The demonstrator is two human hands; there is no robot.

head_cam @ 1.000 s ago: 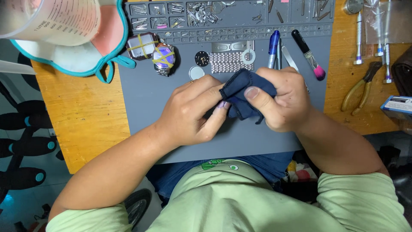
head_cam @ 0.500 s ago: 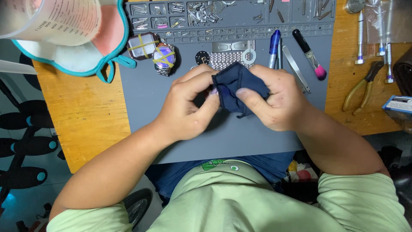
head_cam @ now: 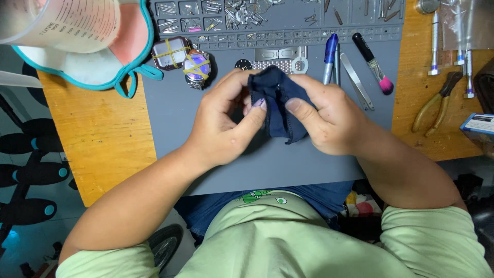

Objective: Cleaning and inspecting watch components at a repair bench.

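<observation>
Plainly, both hands meet over the grey mat (head_cam: 206, 134) at one small cloth.

Left hand (head_cam: 226, 126): fingers curled, thumb pressed on the near edge of the dark blue cloth (head_cam: 280, 105), pinching it.

Right hand (head_cam: 324, 118): thumb flat on the cloth's front, the other fingers tucked behind the fabric and out of sight; closed on it.

Cloth: bunched between the two thumbs, held above the mat; whether anything is wrapped inside its folds cannot be told.

Beyond the left hand: two watch cases (head_cam: 182, 59) banded with yellow strips, just past the knuckles.

Beyond the cloth: a small round dark part (head_cam: 243, 64) and a metal mesh watch band (head_cam: 278, 61), partly covered by the cloth.

Beyond the right hand: a blue pen (head_cam: 330, 56), tweezers (head_cam: 356, 80) and a pink-tipped brush (head_cam: 373, 64), lying apart from the fingers.

Far side of the right hand: pliers (head_cam: 437, 105) on bare wood.

Upper corner past the left hand: a clear measuring jug (head_cam: 62, 23), cut off by the frame edge.
</observation>
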